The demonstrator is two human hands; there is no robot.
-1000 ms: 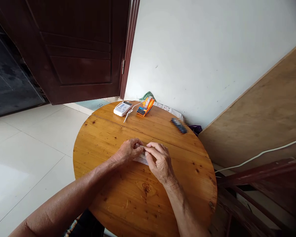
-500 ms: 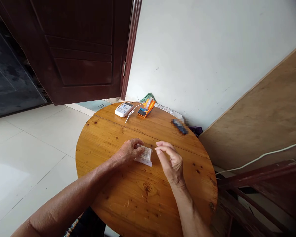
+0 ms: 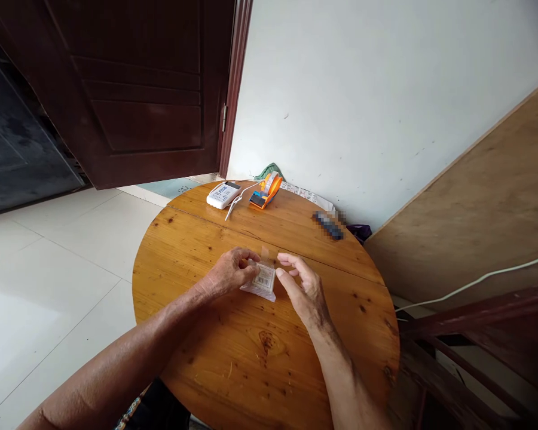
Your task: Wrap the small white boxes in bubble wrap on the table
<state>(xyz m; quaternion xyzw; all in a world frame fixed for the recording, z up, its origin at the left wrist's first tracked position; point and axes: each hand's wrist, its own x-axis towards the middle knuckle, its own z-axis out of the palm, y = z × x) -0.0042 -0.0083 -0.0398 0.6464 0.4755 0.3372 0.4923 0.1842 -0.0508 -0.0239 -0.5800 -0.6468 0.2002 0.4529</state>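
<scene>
A small pale rectangular pack (image 3: 264,277) with a barcode on its top lies near the middle of the round table. Clear, crinkled plastic wrap (image 3: 262,292) sticks out from under its near side, and a translucent flap (image 3: 265,254) rises at its far side. My left hand (image 3: 236,267) grips the pack's left side, its thumb over the top edge. Close by the right edge, my right hand (image 3: 302,286) is curved with thumb and fingers apart. Whether its thumb tip touches the pack I cannot tell.
Toward the back of the wooden table (image 3: 183,263) are a white device (image 3: 223,194) with a white cord (image 3: 234,206) and an orange tape dispenser (image 3: 265,191). A dark blurred object (image 3: 328,226) lies at the back right. A wall (image 3: 363,107) and brown door (image 3: 152,119) stand behind.
My right hand has moved slightly left to the pack, its fingers spreading from a near pinch. The translucent flap now shows upright behind the pack. The left hand stays on it.
</scene>
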